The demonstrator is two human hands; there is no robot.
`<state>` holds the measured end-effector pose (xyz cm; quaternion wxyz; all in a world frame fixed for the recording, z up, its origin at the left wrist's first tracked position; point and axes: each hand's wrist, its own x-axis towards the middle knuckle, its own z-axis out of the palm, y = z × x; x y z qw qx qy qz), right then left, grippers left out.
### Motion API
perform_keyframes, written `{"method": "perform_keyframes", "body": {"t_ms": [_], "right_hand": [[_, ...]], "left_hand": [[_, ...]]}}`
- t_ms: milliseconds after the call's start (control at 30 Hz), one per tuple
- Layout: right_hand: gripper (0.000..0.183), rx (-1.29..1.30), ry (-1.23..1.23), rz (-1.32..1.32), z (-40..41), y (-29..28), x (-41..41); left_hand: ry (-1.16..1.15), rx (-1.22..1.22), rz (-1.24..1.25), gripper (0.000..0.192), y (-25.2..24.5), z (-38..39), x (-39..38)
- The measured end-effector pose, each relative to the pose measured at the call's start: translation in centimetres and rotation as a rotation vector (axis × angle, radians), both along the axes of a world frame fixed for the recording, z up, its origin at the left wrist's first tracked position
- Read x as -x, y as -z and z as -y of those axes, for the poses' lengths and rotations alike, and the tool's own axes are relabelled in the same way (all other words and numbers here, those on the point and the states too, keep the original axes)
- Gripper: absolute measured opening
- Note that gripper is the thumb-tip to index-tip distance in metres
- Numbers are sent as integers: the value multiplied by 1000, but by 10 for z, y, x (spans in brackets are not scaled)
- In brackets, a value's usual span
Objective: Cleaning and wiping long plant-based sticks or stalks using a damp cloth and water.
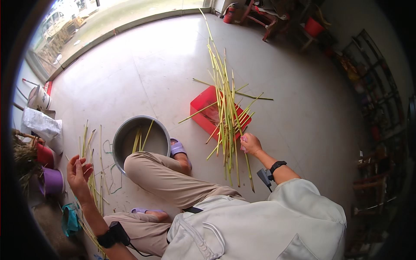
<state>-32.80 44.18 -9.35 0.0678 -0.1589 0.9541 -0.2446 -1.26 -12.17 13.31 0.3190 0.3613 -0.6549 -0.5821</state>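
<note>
My right hand [251,144] is closed on a small pink cloth [243,145] at the right side of a heap of long green plant stalks [230,120]. One stalk passes right at the cloth; whether it is gripped inside cannot be made out. The heap lies across a red plastic bin [201,103], with fine pale fibres partly seen inside. On the left, my left hand [79,169] is raised with its fingers apart and nothing in them. Below and beside it, more thin stalks [92,182] lie on the floor.
A grey round basin [119,131] holding a few stalks stands by my knee. Green cord [113,187] lies beside it. Along the left are a purple pot [53,182], a white sack [42,125] and a bucket [39,97]. A fire extinguisher [229,14] stands far off.
</note>
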Motion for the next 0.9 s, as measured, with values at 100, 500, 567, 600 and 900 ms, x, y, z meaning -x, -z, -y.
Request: {"method": "perform_keyframes", "body": {"t_ms": [100, 500, 567, 600, 900], "right_hand": [[32, -11, 61, 47, -2, 20, 1], [37, -160, 84, 111, 9, 42, -13], [39, -157, 74, 148, 13, 37, -16], [42, -188, 62, 149, 13, 32, -17], [40, 465, 82, 245, 59, -13, 17]], "left_hand": [[-117, 11, 21, 23, 13, 21, -51], [-481, -51, 126, 21, 72, 55, -237], [-519, -73, 123, 22, 78, 53, -253], [-530, -84, 127, 22, 86, 54, -261], [-607, -166, 115, 21, 129, 22, -294]]}}
